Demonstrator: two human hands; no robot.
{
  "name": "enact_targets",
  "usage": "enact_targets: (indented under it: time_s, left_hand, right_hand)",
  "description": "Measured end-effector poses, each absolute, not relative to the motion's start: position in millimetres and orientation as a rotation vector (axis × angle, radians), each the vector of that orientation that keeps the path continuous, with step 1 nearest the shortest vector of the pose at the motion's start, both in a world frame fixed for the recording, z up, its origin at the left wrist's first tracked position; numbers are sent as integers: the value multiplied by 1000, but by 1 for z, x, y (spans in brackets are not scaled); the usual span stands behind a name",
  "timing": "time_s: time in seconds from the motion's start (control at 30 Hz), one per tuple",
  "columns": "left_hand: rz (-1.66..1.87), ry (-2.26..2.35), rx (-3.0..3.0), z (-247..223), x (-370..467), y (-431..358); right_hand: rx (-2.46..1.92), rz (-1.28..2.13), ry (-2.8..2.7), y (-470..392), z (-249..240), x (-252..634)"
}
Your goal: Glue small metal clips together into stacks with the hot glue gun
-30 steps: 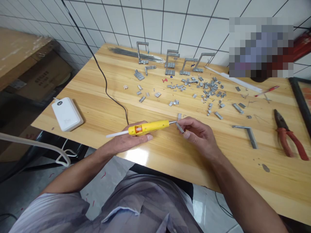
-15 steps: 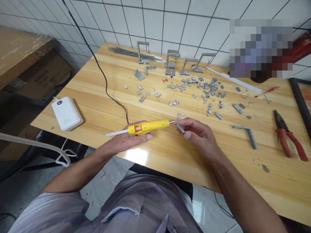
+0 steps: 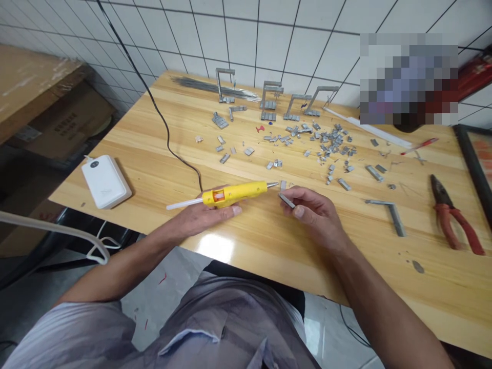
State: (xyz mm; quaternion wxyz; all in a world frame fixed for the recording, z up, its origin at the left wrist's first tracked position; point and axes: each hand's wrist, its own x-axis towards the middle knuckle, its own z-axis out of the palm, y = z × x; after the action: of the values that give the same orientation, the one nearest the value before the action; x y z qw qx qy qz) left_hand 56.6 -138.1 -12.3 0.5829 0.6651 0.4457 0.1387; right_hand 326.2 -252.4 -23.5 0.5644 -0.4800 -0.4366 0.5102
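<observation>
My left hand (image 3: pixel 203 218) is wrapped round a yellow hot glue gun (image 3: pixel 242 192), with a clear glue stick (image 3: pixel 184 204) poking out of its back end. Its metal nozzle points right, a short gap away from the small grey metal strip (image 3: pixel 287 200) pinched in my right hand (image 3: pixel 313 212). The strip is tilted, its upper end toward the nozzle. Just beyond it, a flat grey piece (image 3: pixel 283 185) lies on the wooden table (image 3: pixel 154 169). My fingers hide the gun's handle and trigger.
Several small grey frames (image 3: pixel 225 84) stand at the back beside a bundle of thin rods (image 3: pixel 192 84). Grey scraps (image 3: pixel 334 138) are scattered mid-table. Red-handled pliers (image 3: pixel 453 215) and an L-shaped piece (image 3: pixel 395 218) lie right. A white power bank (image 3: pixel 106 182) sits left, near a black cable (image 3: pixel 168 128).
The glue gun's nozzle has drawn back slightly to the left and up, away from the metal strip. The strip has tilted a little flatter in my right hand.
</observation>
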Motion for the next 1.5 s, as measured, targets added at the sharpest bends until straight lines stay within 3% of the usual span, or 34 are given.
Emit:
enact_targets:
  time_s: [0.23,0.47,0.77,1.03,1.5]
  left_hand:
    - [517,813,1686,5,114,-99]
    - [694,562,1406,2,178,-81]
    - [564,596,1284,-32,176,-93]
    - [532,508,1483,-3,202,-63]
    - [659,578,1454,-23,187,-91]
  right_hand:
    - [-1087,1087,-845,-243,-20,343]
    - [-1046,1087,-709,-228,2,374]
    - [-1045,1199,-660,-224,-20,386]
    - [-1039,1243,-657,-232,-27,380]
    - [-1011,1256,-638,-223,-6,382]
